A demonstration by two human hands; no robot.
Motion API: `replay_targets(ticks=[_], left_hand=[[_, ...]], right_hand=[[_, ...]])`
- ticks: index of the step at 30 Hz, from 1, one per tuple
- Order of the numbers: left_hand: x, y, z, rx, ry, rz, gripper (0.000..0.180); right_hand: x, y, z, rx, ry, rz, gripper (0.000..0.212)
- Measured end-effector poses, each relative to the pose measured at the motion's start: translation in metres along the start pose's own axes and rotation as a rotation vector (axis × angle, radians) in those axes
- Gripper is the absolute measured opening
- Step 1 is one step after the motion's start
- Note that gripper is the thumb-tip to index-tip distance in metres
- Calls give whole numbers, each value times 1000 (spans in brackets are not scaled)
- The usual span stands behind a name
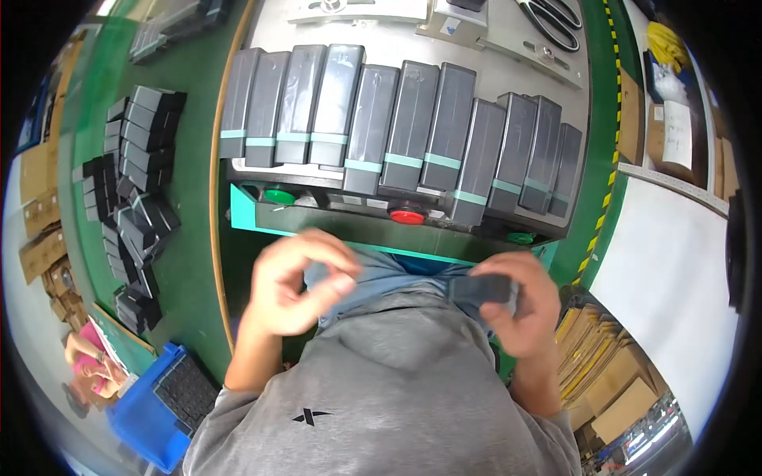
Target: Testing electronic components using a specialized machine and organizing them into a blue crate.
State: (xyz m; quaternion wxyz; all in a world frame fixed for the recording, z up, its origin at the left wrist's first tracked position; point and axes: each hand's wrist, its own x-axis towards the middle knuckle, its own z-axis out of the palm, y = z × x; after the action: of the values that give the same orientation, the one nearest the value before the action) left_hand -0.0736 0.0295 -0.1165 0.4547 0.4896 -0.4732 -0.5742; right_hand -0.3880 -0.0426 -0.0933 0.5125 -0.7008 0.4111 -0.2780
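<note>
Right hand (520,305) clamped on a small dark grey box (482,289), flat rectangular, matte, held close to the body just below the counter (508,71) edge, fingers wrapped over its far end, thumb side toward the chest. Left hand (298,282) holds nothing clear: fingers curled loosely, motion-blurred, palm turned inward, tips near a fold of light blue cloth (381,278) at the waist; can't tell if it pinches the cloth. Hands apart, both forearms coming up from the lower edge in grey fleece-like sleeves (397,397). On the counter, a row of long dark grey boxes (397,127), smooth, glossy as if film-wrapped, each with a pale teal band near its near end, standing side by side and leaning slightly. Counter top is pale grey metal; front panel is teal with a green button (279,195) on the left and a red button (407,214) in the middle. Scissors (552,20) lie at the far right of the top. Left of the counter, on green floor (198,238), a loose pile of small black boxes (135,206). Blue plastic crate (147,420) lower left, holding a dark gridded tray. Flattened brown cardboard (603,373) stacked lower right.
</note>
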Motion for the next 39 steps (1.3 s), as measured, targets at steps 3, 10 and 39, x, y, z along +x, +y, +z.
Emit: replay_targets(ticks=[3, 10, 39], left_hand=[[18, 3, 34, 40, -246, 66, 47], [8, -21, 53, -95, -238, -85, 47], [-10, -36, 40, -545, -70, -11, 41]], right_hand=[[15, -12, 16, 16, -140, -107, 41], [39, -35, 21, -218, -160, -239, 38], [232, -38, -41, -218, 144, -252, 38]])
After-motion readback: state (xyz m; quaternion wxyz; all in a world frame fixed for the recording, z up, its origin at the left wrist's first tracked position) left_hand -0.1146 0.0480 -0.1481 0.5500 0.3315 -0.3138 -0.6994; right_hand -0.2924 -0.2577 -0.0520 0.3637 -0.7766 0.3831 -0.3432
